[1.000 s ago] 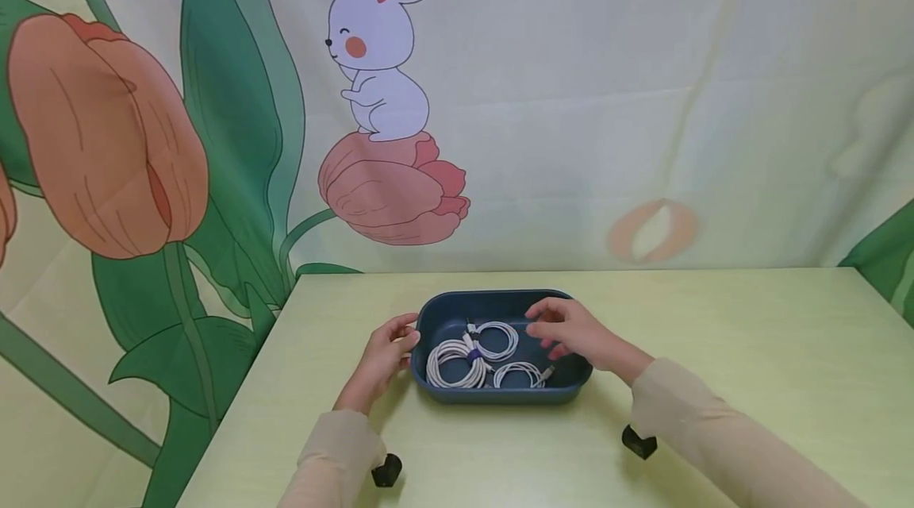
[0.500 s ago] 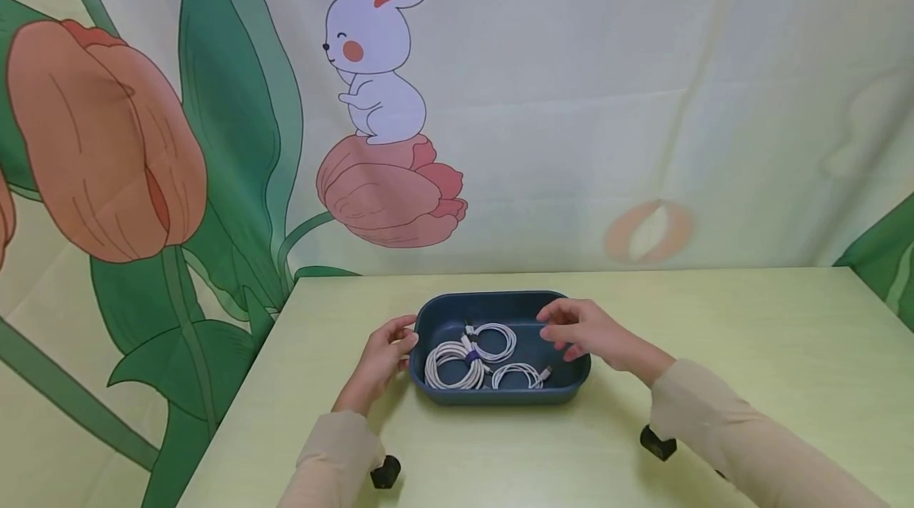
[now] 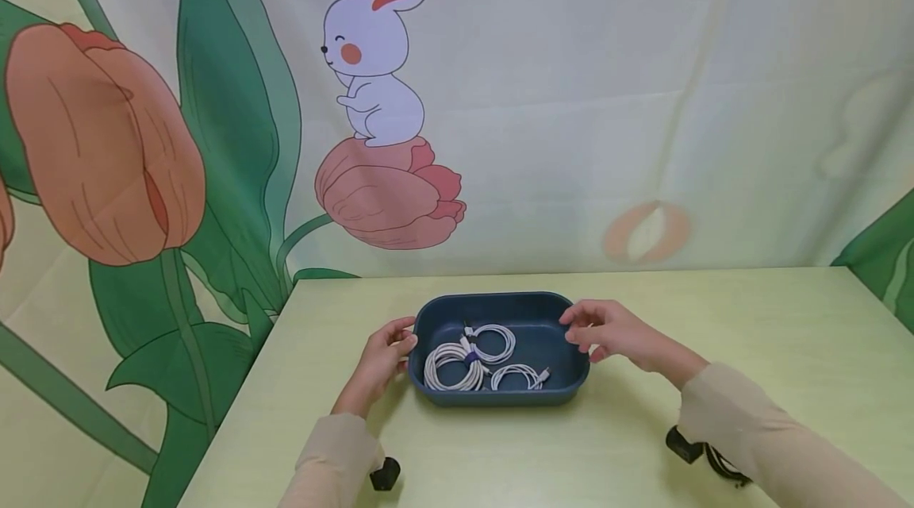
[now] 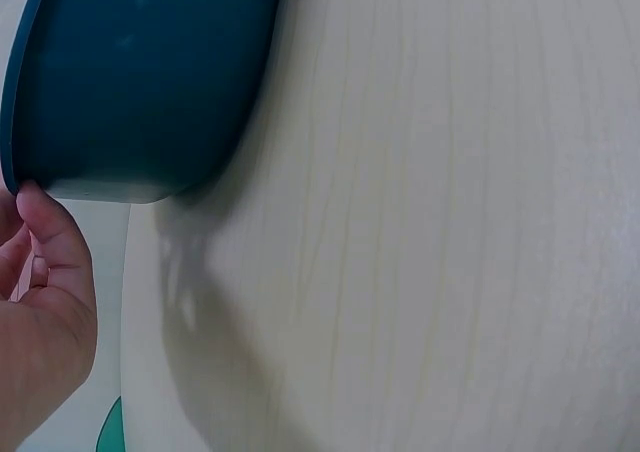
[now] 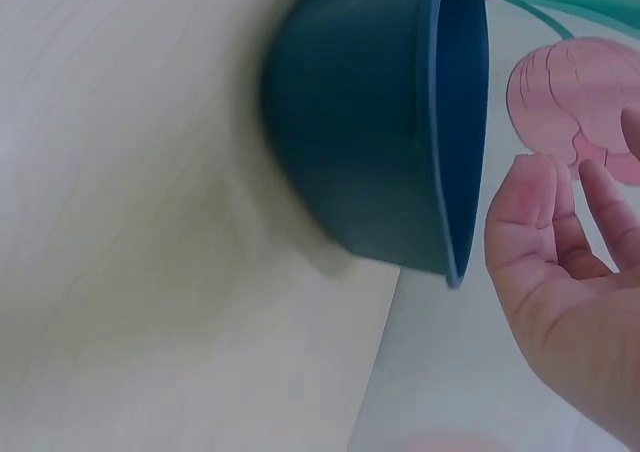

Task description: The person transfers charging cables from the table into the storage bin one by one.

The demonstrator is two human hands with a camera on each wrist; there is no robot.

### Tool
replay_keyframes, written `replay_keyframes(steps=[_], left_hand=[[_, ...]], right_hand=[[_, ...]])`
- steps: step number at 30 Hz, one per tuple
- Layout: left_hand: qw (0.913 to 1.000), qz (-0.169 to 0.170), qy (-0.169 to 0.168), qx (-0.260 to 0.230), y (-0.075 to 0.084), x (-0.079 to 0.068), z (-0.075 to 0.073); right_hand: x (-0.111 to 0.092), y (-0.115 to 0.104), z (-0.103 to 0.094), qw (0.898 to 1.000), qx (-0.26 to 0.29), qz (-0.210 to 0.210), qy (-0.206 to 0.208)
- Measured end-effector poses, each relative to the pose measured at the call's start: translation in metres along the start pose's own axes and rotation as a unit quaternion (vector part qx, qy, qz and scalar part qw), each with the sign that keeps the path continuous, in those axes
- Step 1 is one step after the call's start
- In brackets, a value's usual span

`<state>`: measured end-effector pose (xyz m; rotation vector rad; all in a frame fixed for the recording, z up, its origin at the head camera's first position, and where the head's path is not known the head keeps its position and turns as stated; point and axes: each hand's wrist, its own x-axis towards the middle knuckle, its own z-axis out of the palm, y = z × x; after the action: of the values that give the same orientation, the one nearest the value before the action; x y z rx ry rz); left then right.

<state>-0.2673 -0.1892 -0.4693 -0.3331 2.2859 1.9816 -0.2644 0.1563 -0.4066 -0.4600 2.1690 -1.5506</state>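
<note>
A dark blue plastic bin [image 3: 500, 398] sits on the table, with white cables coiled inside it. The thickest coil [image 3: 437, 381] lies at the left, bound by a purple tie [image 3: 470, 357]. Two thinner white coils, one at the back [image 3: 511, 343] and one at the front right [image 3: 516, 369], lie beside it. My left hand [image 3: 378, 361] holds the bin's left end, its thumb at the rim. Near the right end my right hand [image 3: 617, 337] hovers with loosely bent fingers; in the right wrist view, that hand [image 5: 575, 292] is apart from the rim and holds nothing.
The pale wood-grain table [image 3: 500, 460] meets a printed cloth backdrop [image 3: 571, 111] at its rear edge. A black block [image 3: 385, 475] is at the left cuff, another [image 3: 683, 444] at the right cuff. A black cable-like loop [image 3: 724, 467] is partly hidden by the right sleeve.
My right hand has moved right, from over the bin's inside to its right rim. The black loop by the right sleeve has come into view. Left hand, bin and coils stay put.
</note>
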Motion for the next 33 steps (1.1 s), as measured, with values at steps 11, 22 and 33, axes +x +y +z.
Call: replay_keyframes(steps=[11,22,33], left_hand=[[0.9998,0.008,-0.003,-0.018,-0.003,0.001,0.0],[0.9997,0.01,-0.007,-0.019,-0.002,0.0,0.0],[0.9999,0.003,-0.003,-0.016,-0.002,0.001,0.0]], right_hand=[[-0.014,0.015,-0.02,1.0,-0.014,0.006,-0.002],[-0.026,0.025,-0.033,0.999,-0.023,0.025,0.023],[-0.038,0.045,-0.047,0.998,-0.019,0.048,0.042]])
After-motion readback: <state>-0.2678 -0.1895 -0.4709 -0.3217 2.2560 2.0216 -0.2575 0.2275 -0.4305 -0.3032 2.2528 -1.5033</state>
